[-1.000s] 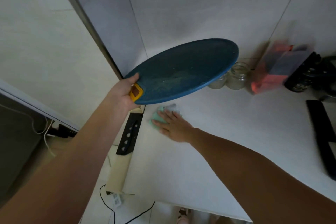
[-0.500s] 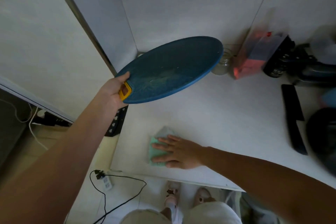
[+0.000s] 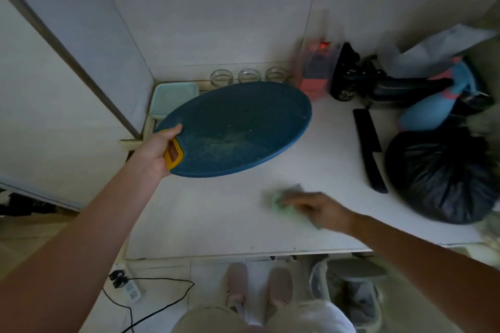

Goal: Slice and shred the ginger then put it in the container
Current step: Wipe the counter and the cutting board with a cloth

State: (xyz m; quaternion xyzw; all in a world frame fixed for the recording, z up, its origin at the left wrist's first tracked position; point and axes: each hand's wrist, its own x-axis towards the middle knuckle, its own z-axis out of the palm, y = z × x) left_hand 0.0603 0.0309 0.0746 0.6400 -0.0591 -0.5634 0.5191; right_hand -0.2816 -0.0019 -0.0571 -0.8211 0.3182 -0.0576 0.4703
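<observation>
My left hand [image 3: 157, 150] grips the yellow handle of a round blue cutting board [image 3: 238, 127] and holds it tilted above the white counter [image 3: 205, 213]. Pale smears mark the board's face. My right hand [image 3: 316, 209] is blurred and lies on a green cloth [image 3: 280, 201] on the counter, fingers over it. A pale lidded container [image 3: 173, 98] sits in the back left corner, partly behind the board. A black knife [image 3: 369, 149] lies on the counter to the right. No ginger shows.
Three glass jars [image 3: 247, 76] line the back wall. A pink box [image 3: 315, 73], dark gear and a blue object crowd the back right. A black rubbish bag [image 3: 443, 176] sits at the right. A bin [image 3: 349, 295] and cable lie on the floor.
My right hand has swept the green cloth from the counter's left front toward the right. The view tilted down; the board stays lifted in my left hand.
</observation>
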